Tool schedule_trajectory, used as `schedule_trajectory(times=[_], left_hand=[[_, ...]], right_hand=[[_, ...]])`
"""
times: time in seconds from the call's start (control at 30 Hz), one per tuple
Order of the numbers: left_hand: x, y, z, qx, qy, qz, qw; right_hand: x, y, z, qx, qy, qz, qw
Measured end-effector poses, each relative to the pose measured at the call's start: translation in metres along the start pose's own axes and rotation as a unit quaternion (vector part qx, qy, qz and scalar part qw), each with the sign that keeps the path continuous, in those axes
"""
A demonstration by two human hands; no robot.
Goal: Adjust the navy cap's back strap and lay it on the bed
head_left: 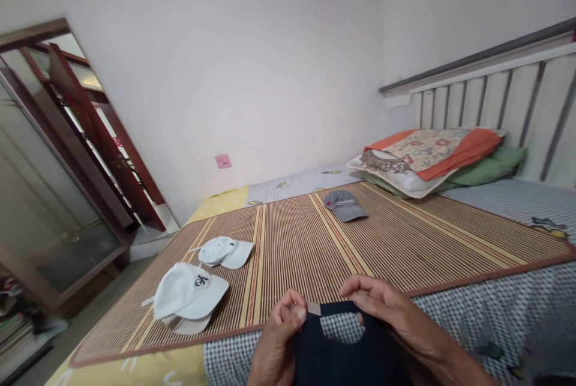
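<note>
A dark navy cap point(342, 353) is held up close in front of me, its rear opening and strap facing up. My left hand point(281, 335) pinches the strap end beside a beige tab. On the other side, my right hand point(382, 308) has its fingers closed on the edge near the opening. Checked bedding shows through the gap. Ahead on the left lie a white cap with black letters point(182, 293), resting over a beige brim, and a smaller white cap point(225, 252). Farther back sits a grey cap point(345, 206).
A striped bamboo mat point(292, 248) covers much of the bed, over checked and yellow bedding. Stacked pillows point(423, 161) lie at the back right by a white slatted headboard point(490, 95). A glass-panelled door point(49, 212) stands at the left beyond the bed.
</note>
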State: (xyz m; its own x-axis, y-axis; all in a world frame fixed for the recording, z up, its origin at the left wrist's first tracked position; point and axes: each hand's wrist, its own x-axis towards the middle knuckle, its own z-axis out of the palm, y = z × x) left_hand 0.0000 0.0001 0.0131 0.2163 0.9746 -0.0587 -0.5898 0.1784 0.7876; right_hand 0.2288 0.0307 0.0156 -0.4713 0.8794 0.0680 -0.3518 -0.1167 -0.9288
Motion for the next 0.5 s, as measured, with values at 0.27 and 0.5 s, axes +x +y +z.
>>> schedule_trajectory(times=[0.27, 0.5], left_hand=[[0.059, 0.012, 0.001, 0.008, 0.018, 0.025, 0.999], [0.146, 0.034, -0.008, 0.087, -0.002, 0.068, 0.994]], right_hand=[[0.052, -0.020, -0.021, -0.044, -0.036, -0.009, 0.998], [0.128, -0.038, -0.031, -0.267, -0.042, -0.105, 0.957]])
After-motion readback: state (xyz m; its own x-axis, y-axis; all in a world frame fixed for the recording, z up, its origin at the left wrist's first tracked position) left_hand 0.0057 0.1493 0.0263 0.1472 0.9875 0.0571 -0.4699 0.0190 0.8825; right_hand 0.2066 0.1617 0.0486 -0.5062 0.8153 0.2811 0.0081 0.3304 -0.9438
